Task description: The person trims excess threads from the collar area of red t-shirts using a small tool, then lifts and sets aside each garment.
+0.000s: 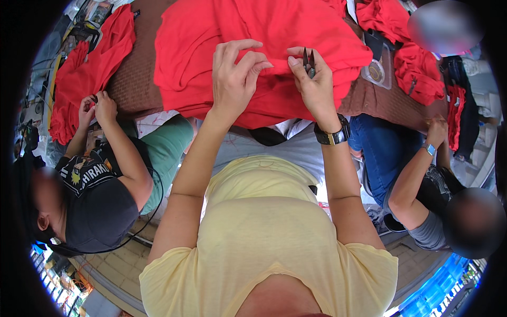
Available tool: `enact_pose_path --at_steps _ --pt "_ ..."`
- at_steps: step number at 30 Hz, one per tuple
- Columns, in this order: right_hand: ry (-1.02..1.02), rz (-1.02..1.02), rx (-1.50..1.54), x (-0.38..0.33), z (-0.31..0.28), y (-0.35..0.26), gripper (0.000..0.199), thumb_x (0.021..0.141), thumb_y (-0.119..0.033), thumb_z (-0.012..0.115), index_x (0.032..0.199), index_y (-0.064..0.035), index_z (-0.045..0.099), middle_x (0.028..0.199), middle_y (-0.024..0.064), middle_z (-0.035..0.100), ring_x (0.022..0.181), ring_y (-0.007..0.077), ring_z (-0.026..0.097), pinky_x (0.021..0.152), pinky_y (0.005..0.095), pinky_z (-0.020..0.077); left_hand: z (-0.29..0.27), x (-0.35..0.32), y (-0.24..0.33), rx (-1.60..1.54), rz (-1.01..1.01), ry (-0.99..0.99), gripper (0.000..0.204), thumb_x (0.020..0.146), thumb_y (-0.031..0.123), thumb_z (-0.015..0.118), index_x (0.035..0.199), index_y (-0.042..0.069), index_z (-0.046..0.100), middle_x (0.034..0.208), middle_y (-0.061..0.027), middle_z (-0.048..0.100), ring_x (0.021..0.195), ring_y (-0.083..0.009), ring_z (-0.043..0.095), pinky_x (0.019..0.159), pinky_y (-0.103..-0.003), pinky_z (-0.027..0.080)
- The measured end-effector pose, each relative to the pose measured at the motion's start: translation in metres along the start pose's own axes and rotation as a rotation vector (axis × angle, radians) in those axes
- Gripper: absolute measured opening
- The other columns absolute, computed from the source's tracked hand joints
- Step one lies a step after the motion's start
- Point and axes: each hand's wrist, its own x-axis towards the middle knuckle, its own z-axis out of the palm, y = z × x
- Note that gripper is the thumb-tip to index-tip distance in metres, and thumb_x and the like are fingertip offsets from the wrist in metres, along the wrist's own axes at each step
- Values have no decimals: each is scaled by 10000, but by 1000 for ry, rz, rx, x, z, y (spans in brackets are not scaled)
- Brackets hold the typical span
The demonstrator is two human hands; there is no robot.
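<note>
Red knit cloth [211,31] lies in a loose heap before me. My left hand [235,74] is over its near half, with the thumb and a bent finger close together at a raised fold and another finger stretched out above them. In my right hand [314,87] is a pair of thread snips [310,63], dark blades pointing away from me and parted at the tips. The right thumb and forefinger come near each other beside the same fold. Any thread between my hands is too fine to make out.
A brown textured table cover [134,87] lies under the cloth. Co-workers sit at both sides, their hands [97,109] near more red cloth [87,76]. To the right stand a clear plastic container [381,71] with a round item inside and further red pieces [420,71].
</note>
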Motion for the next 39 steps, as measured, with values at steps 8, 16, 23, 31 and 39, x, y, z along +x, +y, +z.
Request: enact_pose_path --at_steps 8,16,23,31,39 --pt "30 -224 -209 8 -6 -14 218 921 -153 716 1064 5 666 832 32 683 703 81 569 629 244 448 -6 -28 22 -837 -628 -125 117 996 106 604 947 0 607 986 -131 681 914 -213 674 839 -332 556" --pt "-29 -473 -428 52 -20 -32 256 866 -150 757 1047 9 670 856 145 683 701 183 615 652 313 490 5 -21 29 -1041 -649 -27 134 1060 111 492 1007 3 550 954 -126 672 904 -199 677 841 -325 557" --pt "-189 -69 -391 93 8 -63 182 977 -177 627 1074 -31 675 949 98 701 795 137 649 711 314 549 34 -4 11 -201 -379 -68 163 903 79 719 992 -20 624 803 -105 589 716 -185 623 618 -313 478" --pt "81 -563 -390 114 -5 -33 322 989 -282 639 1143 -2 679 895 73 609 861 153 605 777 321 518 49 4 -28 -528 -596 -57 70 932 42 662 912 -25 653 919 -117 663 788 -169 659 720 -294 530" --pt "-107 -590 -790 56 -18 -34 200 946 -257 643 994 -73 581 848 103 636 722 306 653 593 387 502 45 8 -30 -855 -743 -150 104 1014 51 565 1014 -39 618 1115 -165 702 951 -162 685 876 -281 562"
